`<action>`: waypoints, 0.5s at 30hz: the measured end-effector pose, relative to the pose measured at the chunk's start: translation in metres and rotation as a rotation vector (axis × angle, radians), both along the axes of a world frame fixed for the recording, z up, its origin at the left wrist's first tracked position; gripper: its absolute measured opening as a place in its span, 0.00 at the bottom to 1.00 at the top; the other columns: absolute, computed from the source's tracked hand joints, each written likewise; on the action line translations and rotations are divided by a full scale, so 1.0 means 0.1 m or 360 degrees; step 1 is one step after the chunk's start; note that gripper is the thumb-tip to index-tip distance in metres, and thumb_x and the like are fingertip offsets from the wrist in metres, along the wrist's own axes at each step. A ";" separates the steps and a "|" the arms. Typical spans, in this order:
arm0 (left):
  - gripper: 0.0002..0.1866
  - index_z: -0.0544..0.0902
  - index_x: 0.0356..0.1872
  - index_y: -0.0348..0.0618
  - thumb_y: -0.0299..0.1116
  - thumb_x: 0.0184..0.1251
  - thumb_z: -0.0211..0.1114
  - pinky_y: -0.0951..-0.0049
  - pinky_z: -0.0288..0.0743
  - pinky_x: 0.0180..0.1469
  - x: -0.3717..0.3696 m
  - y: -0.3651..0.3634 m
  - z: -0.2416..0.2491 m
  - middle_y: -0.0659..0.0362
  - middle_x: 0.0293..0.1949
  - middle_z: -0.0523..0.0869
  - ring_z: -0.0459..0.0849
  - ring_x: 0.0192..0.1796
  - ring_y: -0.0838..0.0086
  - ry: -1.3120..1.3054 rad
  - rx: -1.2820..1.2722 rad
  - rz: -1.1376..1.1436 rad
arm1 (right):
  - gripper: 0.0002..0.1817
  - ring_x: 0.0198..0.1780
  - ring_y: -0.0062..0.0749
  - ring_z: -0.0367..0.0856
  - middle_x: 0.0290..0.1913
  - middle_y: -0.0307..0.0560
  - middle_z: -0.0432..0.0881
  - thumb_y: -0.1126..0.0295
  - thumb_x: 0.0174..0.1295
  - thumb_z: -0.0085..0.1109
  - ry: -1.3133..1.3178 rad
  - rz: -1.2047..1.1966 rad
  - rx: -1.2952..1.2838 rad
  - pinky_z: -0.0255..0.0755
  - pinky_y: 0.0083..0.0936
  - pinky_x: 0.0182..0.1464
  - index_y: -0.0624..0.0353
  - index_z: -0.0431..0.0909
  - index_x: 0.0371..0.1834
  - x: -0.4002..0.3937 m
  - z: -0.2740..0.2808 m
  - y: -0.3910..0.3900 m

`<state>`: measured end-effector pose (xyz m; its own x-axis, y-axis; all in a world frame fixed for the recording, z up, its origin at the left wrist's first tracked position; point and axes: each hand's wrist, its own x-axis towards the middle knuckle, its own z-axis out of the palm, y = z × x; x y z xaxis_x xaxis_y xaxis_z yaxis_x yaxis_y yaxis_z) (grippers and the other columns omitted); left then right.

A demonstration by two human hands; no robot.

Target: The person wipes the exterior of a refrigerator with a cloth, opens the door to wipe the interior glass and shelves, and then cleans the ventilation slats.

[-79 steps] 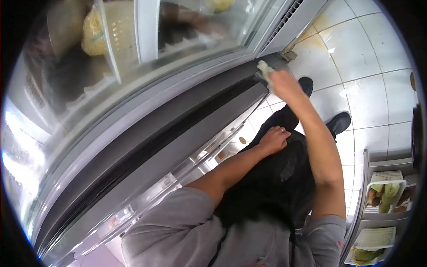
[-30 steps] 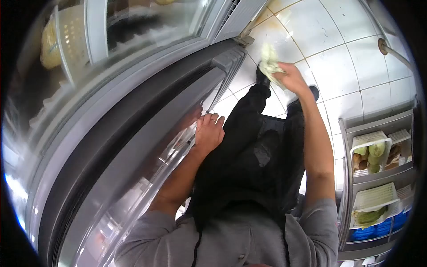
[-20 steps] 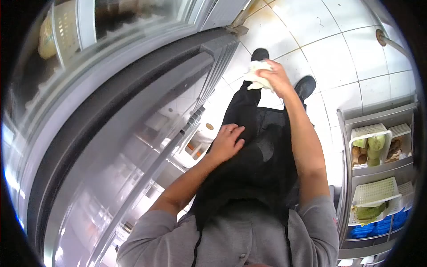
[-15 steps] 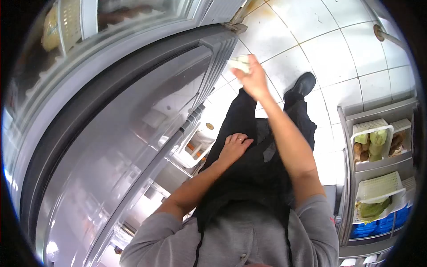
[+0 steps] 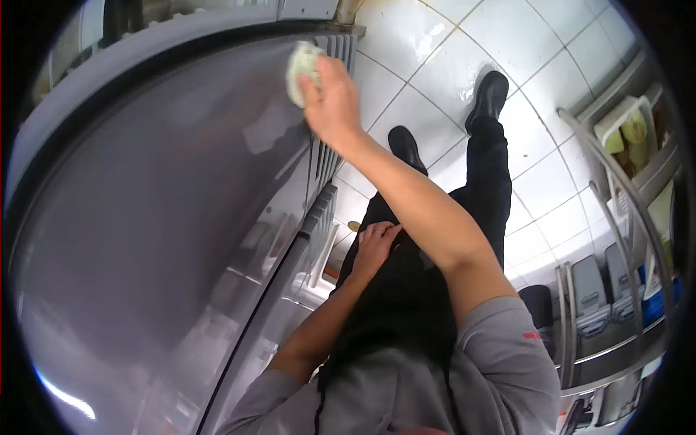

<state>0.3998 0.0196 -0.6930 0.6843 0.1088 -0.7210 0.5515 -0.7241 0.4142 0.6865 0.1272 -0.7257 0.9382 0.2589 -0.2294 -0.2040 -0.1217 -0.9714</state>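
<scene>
My right hand (image 5: 333, 105) is closed around a pale, crumpled cloth (image 5: 303, 72). It holds the cloth against the upper, hinge-side part of a shiny grey fridge door (image 5: 181, 167). My left hand (image 5: 375, 246), with a ring on one finger, lies on the front of my black apron (image 5: 384, 312) over the thigh. Its fingers are stretched out and nothing shows in them.
On the right stands a metal rack (image 5: 616, 163) with a white basket (image 5: 607, 125) of green vegetables. Grey lidded boxes (image 5: 589, 286) sit lower on it. White floor tiles (image 5: 435, 65) lie around my black shoes (image 5: 490, 98).
My right hand has moved left with the cloth, from above the floor onto the fridge door. The view has shifted toward the door. My left hand stays on the apron.
</scene>
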 end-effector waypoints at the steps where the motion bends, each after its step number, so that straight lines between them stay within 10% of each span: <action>1: 0.20 0.80 0.56 0.49 0.30 0.60 0.66 0.56 0.68 0.61 -0.09 0.03 0.00 0.58 0.54 0.77 0.73 0.61 0.59 0.0015 -0.0027 0.0004 | 0.14 0.48 0.59 0.78 0.48 0.60 0.76 0.75 0.61 0.58 -0.0223 -0.0036 0.0197 0.73 0.44 0.47 0.63 0.73 0.50 -0.05 0.23 -0.03; 6: 0.20 0.81 0.56 0.50 0.27 0.62 0.63 0.53 0.66 0.63 -0.72 0.02 -0.30 0.55 0.56 0.78 0.73 0.62 0.55 0.0255 -0.0129 -0.0089 | 0.14 0.48 0.62 0.78 0.48 0.61 0.77 0.74 0.61 0.58 -0.0184 -0.0197 -0.0019 0.74 0.44 0.48 0.63 0.74 0.50 -0.45 -0.13 0.19; 10: 0.20 0.81 0.56 0.51 0.29 0.61 0.66 0.52 0.69 0.60 -0.98 -0.17 -0.44 0.55 0.54 0.79 0.75 0.60 0.55 -0.0177 -0.0033 -0.0083 | 0.18 0.53 0.64 0.77 0.51 0.63 0.77 0.76 0.60 0.61 0.0273 0.0799 -0.0175 0.75 0.44 0.54 0.64 0.75 0.55 -1.73 -0.56 -0.52; 15: 0.23 0.81 0.60 0.60 0.34 0.61 0.69 0.53 0.76 0.52 -1.14 -0.57 -0.26 0.58 0.52 0.81 0.78 0.54 0.57 -0.0026 -0.0133 0.0030 | 0.21 0.54 0.38 0.81 0.50 0.51 0.82 0.74 0.65 0.59 0.0713 0.0326 0.0381 0.71 0.32 0.61 0.64 0.74 0.61 -2.02 -0.98 -1.07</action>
<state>0.2863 -0.0370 -0.7194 0.6946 0.0617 -0.7167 0.5572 -0.6763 0.4817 0.4847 0.0200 -0.8238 0.6871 0.5203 -0.5072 -0.5994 0.0114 -0.8004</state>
